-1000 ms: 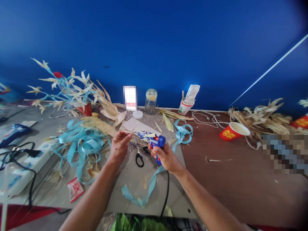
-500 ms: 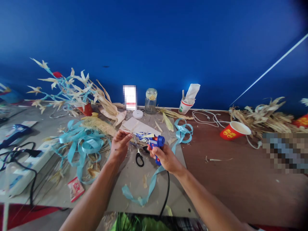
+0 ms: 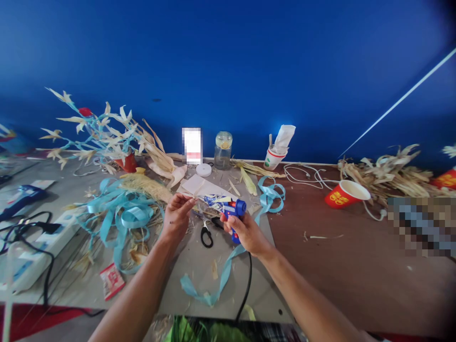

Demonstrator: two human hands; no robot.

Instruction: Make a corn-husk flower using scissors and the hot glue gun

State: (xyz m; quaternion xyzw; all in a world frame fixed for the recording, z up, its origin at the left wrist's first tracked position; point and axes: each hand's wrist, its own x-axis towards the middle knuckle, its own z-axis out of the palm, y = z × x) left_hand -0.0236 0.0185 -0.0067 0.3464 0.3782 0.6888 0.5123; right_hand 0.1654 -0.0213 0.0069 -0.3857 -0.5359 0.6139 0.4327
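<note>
My right hand (image 3: 247,231) is wrapped round the handle of a blue glue gun (image 3: 239,208), whose nozzle points left. A black cord runs down from it. My left hand (image 3: 177,214) pinches a small pale piece of corn husk (image 3: 195,192) close to the nozzle; its exact shape is blurred. Whether nozzle and husk touch, I cannot tell. Black-handled scissors (image 3: 206,237) lie on the table below and between my hands. A white sheet (image 3: 199,184) lies just beyond them.
Blue ribbon (image 3: 137,216) is heaped at the left, beside a power strip (image 3: 46,249). A husk-flower arrangement (image 3: 103,128) stands at the back left. Along the back are a glass jar (image 3: 223,152) and a white cup (image 3: 273,158); a red paper cup (image 3: 344,195) stands right.
The glue gun and my right hand have shifted slightly to the right, away from my left hand. My left hand stays nearly in place, still pinching the husk.
</note>
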